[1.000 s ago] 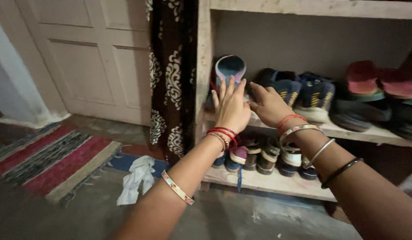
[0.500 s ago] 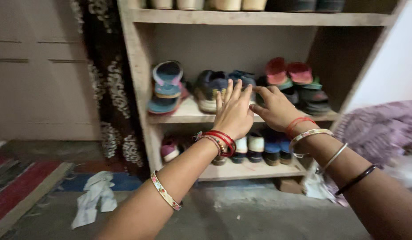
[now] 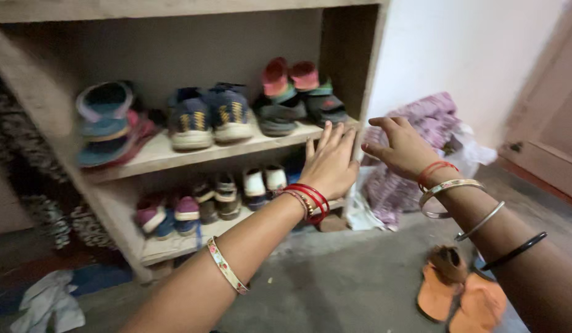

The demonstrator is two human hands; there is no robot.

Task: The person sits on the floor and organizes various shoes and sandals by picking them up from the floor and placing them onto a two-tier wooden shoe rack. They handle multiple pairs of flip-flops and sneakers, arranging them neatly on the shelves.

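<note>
Shift since earlier: both hands now sit to the right of where they were against the rack; half a second ago they were over the navy shoes mid-shelf, now they are at the rack's right end, and orange sandals have come into sight on the floor.
Shoe rack [image 3: 42, 98]: rough wooden unit with two shelves in sight, filling the left and middle of the view, its right upright beside a white wall.
Cloth heap [image 3: 431, 120]: purple patterned fabric piled on the floor just right of the rack, behind the right hand.
Middle shelf [image 3: 156, 154]: from left, stacked blue and pink sandals [image 3: 107, 123], a navy pair with yellow stripes [image 3: 209, 117], then dark sandals topped by red ones [image 3: 295, 92] at the right end.
Lower shelf: a row of small shoes [image 3: 202, 200], toes outward, blurred.
Left hand [image 3: 330, 163]: fingers spread wide and straight, palm toward the rack, holding nothing; fingertips lie at the shelf's right front edge, just below the dark sandals, contact unclear.
Right hand [image 3: 404, 148]: fingers loosely open, slightly curled, holding nothing, in front of the cloth heap and apart from the rack's upright.
Orange sandals [image 3: 461, 293]: a pair on the grey floor at lower right, under the right forearm.
White rag [image 3: 48, 302]: crumpled on the floor at lower left.
</note>
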